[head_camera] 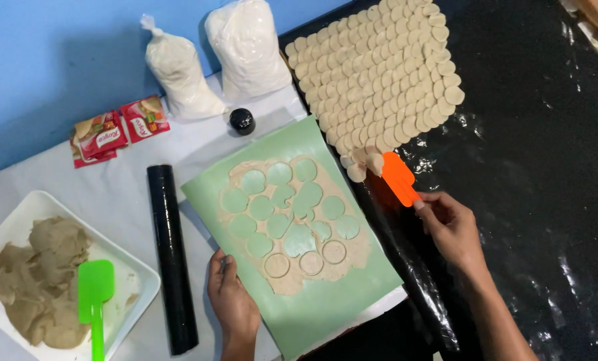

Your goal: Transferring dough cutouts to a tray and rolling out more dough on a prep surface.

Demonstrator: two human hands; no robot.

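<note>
— Holding the orange spatula [398, 177] by its handle, the right hand [450, 227] is seen closed around it with the fingertips, over the black plastic sheet [533, 167]. What is found on the blade?

— A dough disc [376, 162] seems to be carried on the blade's far end, just at the lower edge of the rows of cut discs [376, 73] laid on the black sheet. It cannot be told whether the disc is lifted or already resting.

— And the left hand [230, 297]?

— It is laid on the near edge of the green mat [312, 314], with the fingers curled over that edge. On the mat the rolled dough sheet [292, 220] is spread, with many round holes cut out and three discs left near its front.

— What is placed around?

— A black rolling pin [171, 257] lies just beside the mat on the left. Further left, a white tray [138, 281] with dough scraps [41, 281] and a green spatula [95, 297] is cut off by the frame. At the back of the counter [125, 180], two white bags of flour [212, 57], red sachets [115, 130] and a small black cap [242, 120] are seen. A round object at the upper right corner is too cropped to be made out.
</note>
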